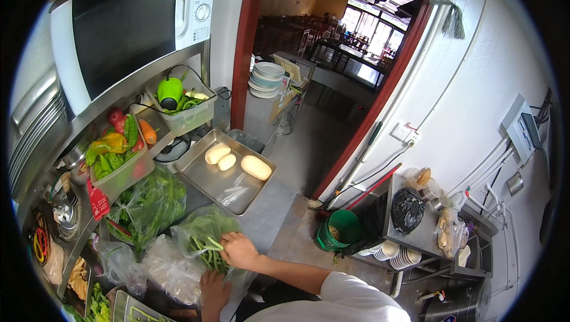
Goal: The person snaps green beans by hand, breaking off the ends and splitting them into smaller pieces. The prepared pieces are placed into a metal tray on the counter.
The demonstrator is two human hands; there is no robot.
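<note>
The right hand (239, 251) rests on a clear plastic bag of green beans (205, 236), its grip closed on a few bean stalks at the bag's mouth. The left hand (214, 289), at six o'clock from the right, lies against the same bag's lower edge; whether its grip is wide or narrow cannot be told. The bag sits on the steel surface (270, 209). At twelve o'clock from it stands a metal tray (199, 170) with three pale peeled pieces (256, 167). At ten o'clock lies a bag of leafy greens (148, 203).
</note>
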